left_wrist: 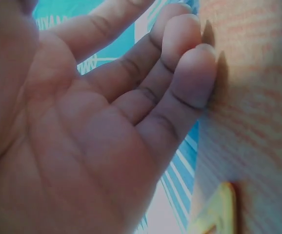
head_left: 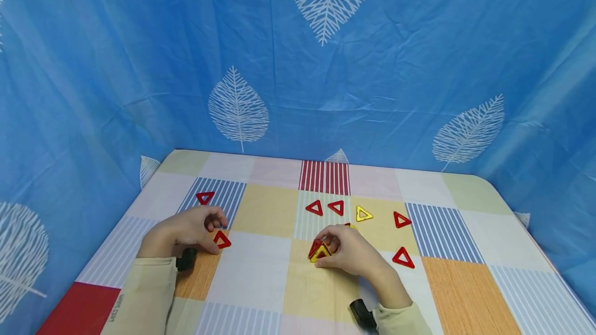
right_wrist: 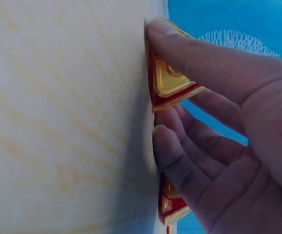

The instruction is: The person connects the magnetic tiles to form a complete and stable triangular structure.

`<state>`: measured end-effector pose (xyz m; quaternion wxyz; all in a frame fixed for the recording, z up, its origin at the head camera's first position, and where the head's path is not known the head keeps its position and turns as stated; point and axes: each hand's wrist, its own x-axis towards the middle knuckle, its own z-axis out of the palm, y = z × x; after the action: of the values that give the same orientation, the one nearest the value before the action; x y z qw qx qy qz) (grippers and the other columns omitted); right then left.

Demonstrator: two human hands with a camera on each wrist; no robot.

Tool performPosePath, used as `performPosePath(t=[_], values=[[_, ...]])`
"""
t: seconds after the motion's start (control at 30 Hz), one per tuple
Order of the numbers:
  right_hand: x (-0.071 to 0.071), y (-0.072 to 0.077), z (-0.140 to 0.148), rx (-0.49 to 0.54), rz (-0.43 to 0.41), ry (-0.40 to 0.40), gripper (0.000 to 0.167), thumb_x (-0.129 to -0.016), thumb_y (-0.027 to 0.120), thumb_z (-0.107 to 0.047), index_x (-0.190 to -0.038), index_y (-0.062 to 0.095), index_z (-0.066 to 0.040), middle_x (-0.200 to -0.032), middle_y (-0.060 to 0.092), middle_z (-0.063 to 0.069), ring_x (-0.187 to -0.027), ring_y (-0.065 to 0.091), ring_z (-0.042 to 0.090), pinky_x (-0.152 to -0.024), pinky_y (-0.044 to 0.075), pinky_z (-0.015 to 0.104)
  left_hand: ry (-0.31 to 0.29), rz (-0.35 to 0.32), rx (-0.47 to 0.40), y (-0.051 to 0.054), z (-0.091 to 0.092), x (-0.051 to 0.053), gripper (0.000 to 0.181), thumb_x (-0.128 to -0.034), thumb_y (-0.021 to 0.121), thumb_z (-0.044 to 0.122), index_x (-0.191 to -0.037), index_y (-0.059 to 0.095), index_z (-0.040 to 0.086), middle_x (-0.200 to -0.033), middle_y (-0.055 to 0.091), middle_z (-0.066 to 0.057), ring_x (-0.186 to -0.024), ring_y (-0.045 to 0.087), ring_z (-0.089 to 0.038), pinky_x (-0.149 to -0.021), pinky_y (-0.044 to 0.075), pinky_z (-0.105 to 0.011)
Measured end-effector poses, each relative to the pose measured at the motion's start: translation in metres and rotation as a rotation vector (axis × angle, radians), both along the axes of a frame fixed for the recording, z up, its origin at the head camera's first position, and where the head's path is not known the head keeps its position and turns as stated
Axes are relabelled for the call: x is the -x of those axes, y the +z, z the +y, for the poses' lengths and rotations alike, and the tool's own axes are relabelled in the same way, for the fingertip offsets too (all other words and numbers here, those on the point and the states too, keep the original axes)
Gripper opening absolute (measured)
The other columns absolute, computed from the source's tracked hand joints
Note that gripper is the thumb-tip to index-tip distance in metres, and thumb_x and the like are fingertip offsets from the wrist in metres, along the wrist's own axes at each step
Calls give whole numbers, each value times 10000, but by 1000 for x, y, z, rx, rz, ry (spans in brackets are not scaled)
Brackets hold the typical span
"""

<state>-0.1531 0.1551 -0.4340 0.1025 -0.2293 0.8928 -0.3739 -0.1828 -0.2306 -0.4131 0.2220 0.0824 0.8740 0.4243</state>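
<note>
My left hand [head_left: 193,229] pinches a red triangle tile [head_left: 222,240] at thumb and forefinger; that tile is outside the left wrist view. Its other fingers are bent, tips near the wood-patterned cloth, as the left hand [left_wrist: 116,102] shows up close. Part of a yellow tile [left_wrist: 219,214] lies below them. My right hand [head_left: 349,249] grips a small raised shape of red and yellow triangle tiles [head_left: 318,251]. In the right wrist view the thumb lies on its yellow face [right_wrist: 172,80]. A second red and yellow piece [right_wrist: 172,202] sits beyond the fingers, partly hidden.
Loose red triangles lie around: one [head_left: 205,198] behind my left hand, a pair [head_left: 336,207] at the middle, two more [head_left: 402,219] at the right. A yellow triangle [head_left: 363,214] is near the middle. Patchwork cloth [head_left: 261,262] covers the table; a blue curtain [head_left: 400,92] surrounds it.
</note>
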Motion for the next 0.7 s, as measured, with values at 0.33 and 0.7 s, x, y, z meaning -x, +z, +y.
performPosePath(t=[0.33,0.7], values=[[2,0,0,-3,3,4,452,-735,923,-258,-1082,693,-82,-815,582,-51,-739,559,150,-651,481,284,56,-28,36,4,-1,-5,492,-590,951,-2,-978,650,37,-905,547,-110,-867,478,-278,-682,489,-357],[0,1,0,3,-14,-4,454,-734,924,-261,-1083,693,-84,-817,576,-36,-742,547,159,-644,475,285,93,-39,70,6,1,-5,522,-593,954,17,-1012,643,14,-912,558,-114,-879,501,-281,-686,524,-343]])
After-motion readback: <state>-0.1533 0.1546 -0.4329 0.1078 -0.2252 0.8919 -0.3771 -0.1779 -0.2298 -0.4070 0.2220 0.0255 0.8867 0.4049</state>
